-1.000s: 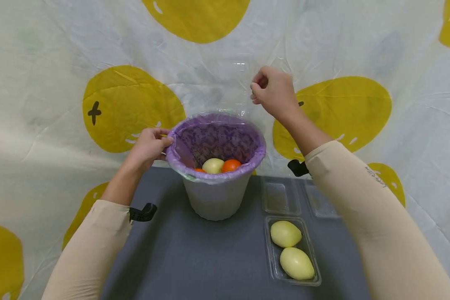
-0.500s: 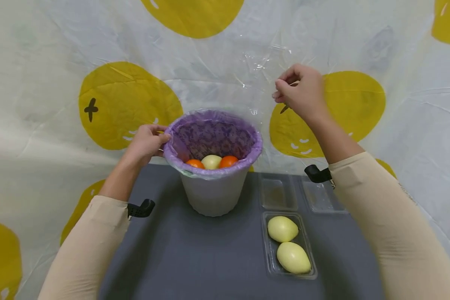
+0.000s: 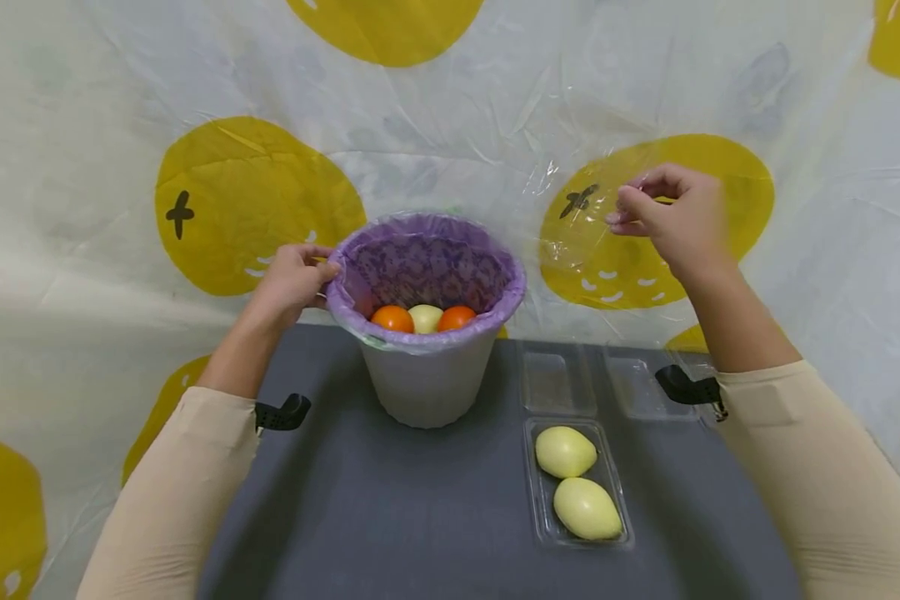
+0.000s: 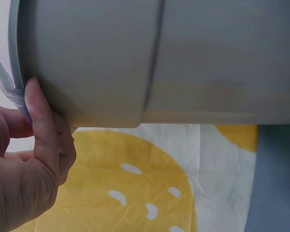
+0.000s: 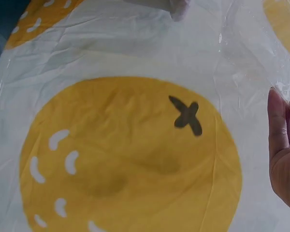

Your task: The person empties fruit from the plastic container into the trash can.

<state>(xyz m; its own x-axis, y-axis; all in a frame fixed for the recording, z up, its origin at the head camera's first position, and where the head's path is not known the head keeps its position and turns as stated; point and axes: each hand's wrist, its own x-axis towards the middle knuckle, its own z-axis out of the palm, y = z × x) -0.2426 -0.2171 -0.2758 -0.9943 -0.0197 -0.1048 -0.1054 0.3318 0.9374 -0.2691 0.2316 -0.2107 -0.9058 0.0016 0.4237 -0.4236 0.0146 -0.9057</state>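
My left hand [image 3: 292,282] pinches the rim of a pale bucket [image 3: 429,387] lined with a purple patterned bag [image 3: 435,258]. In the left wrist view, the fingers press the bucket's outer wall just under the rim and the thumb is at the liner. Inside lie two orange-red tomatoes [image 3: 393,318] and a pale yellow oval fruit [image 3: 425,318]. Raised to the right of the bucket, my right hand [image 3: 678,212] pinches the edge of a clear plastic tray [image 3: 562,225]. The tray is see-through, so its outline is faint against the curtain.
A clear tray [image 3: 621,537] on the dark grey table [image 3: 420,508] holds two pale yellow fruits [image 3: 587,508]. Behind it lie more clear trays [image 3: 558,383], partly below my right forearm. A white curtain [image 3: 435,125] with yellow prints hangs right behind the table.
My right hand has moved right and slightly down, carrying the clear tray from above the bucket to its right side. The left tomato shows more fully. My left hand stays at the rim.
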